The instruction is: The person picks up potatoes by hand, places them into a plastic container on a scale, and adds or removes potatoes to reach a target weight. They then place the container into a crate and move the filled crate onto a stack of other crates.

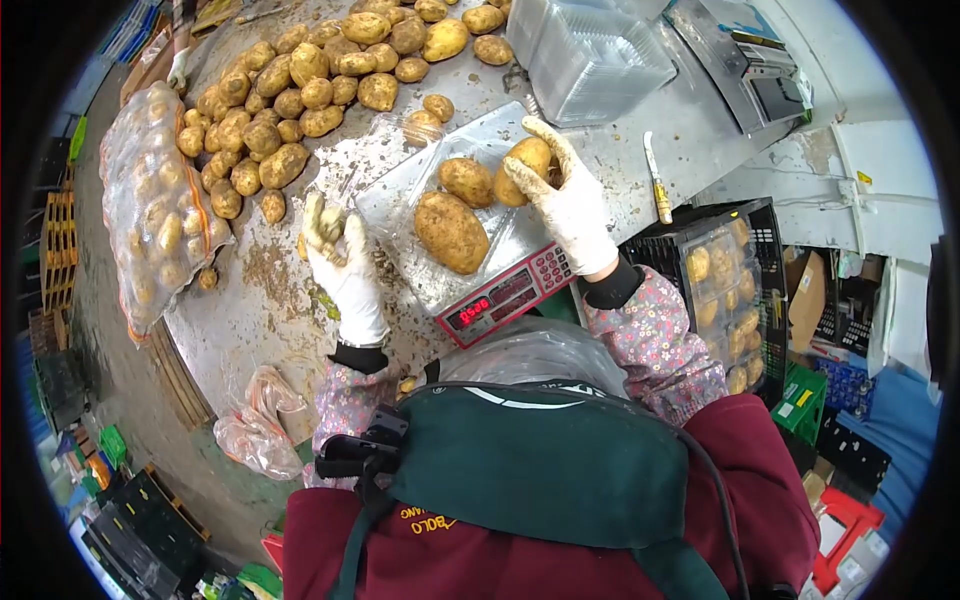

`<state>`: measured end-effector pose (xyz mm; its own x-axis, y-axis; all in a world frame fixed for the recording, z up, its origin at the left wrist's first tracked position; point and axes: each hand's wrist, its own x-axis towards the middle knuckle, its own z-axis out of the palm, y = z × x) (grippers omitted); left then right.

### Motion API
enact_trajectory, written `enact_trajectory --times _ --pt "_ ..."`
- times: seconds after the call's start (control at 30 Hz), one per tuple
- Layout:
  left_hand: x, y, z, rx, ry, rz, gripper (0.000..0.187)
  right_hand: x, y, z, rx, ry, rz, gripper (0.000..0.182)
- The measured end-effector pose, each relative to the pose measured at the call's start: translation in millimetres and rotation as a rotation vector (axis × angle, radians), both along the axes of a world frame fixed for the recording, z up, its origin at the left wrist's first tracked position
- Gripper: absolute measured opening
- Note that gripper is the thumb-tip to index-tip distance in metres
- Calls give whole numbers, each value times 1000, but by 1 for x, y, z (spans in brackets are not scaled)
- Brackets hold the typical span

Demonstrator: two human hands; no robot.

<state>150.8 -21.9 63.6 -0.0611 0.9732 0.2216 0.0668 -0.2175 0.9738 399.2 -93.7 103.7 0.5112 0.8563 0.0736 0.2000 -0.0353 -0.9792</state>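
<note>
My right hand (575, 215), in a white glove, grips a potato (524, 168) between thumb and fingers over a clear plastic container on the scale (400, 205). Two more potatoes, a larger one (452, 233) and a smaller one (466, 182), lie in that container. Red digits glow on the scale's display (482, 307). To the left of the scale, my left hand (348, 285), also gloved, is over the metal table with fingers bent and apart. A bit of a potato shows beside its fingers; I see nothing held in it.
A heap of potatoes (290, 105) covers the table's far left, beside a full net sack (160, 210). Stacked clear containers (595, 65) stand at the back. A knife (656, 178) lies on the right. Below it, a black crate (765, 270) holds packed potatoes.
</note>
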Motion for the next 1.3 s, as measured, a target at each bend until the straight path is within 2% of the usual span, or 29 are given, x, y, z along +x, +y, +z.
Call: enact_trajectory --times 0.03,0.17,0.27,0.47,0.5,0.53,0.57,0.6,0.67,0.7,0.73,0.8,0.83,0.87,0.93,0.97,1.0,1.03,1.07,1.13,1.17,1.23,1.3 --pt "-10 -3 -9 -7 -7 12 47 -2 -1 1 -8 -77 -28 58" --pt "-28 -14 -16 -46 -37 62 45 -7 -2 6 -59 -58 -38 56" --pt "-32 -17 -22 -82 -55 68 43 -7 1 4 42 -41 -52 57" --pt "-31 -18 -35 -200 -65 50 42 -2 1 8 55 21 -47 55" --pt "-33 -17 -36 -197 -67 51 42 3 5 3 68 108 -69 53" --pt "-34 -16 -33 -468 -204 -43 45 7 12 2 84 196 -92 51" --pt "-33 -15 -31 -741 -341 -141 49 11 19 2 120 92 -148 41" --pt "-28 -15 -29 -738 -340 -144 49 18 25 3 124 92 -150 41" --pt "-1 -11 -9 -638 -632 -159 67 40 36 4 53 571 -110 35" --pt "11 -2 3 -634 -711 -110 67 52 43 -2 17 775 -70 38" --pt "18 1 20 -629 -711 -114 67 62 43 -3 24 774 -69 38" --pt "30 6 47 -381 -587 -487 68 79 39 -4 70 1123 109 34" --pt "31 3 43 -403 -397 -490 65 84 37 -7 99 1167 120 33" --pt "35 -6 61 -510 -211 -618 58 94 31 -15 102 1164 121 33" --pt "38 -32 26 98 408 -317 64 108 21 -29 -153 1048 189 31" --pt "35 -45 19 131 545 -273 72 103 18 -26 -211 939 179 31" --pt "31 -57 12 166 681 -232 81 93 9 -6 -385 662 194 31" --pt "28 -69 0 129 623 -188 86 90 5 -2 -464 530 301 31" --pt "25 -79 -2 -3 517 -204 77 89 0 -1 -544 395 406 31" --pt "23 -94 -15 -530 -10 -215 58 89 -7 -15 -551 377 461 26" --pt "22 -98 -16 -528 -6 -221 58 89 -10 -23 -500 415 503 24" --pt "23 -102 -17 -636 -282 -210 36 90 -11 -35 -448 455 550 20" --pt "23 -106 -17 -695 -311 -223 33 90 -14 -41 -365 422 582 20"
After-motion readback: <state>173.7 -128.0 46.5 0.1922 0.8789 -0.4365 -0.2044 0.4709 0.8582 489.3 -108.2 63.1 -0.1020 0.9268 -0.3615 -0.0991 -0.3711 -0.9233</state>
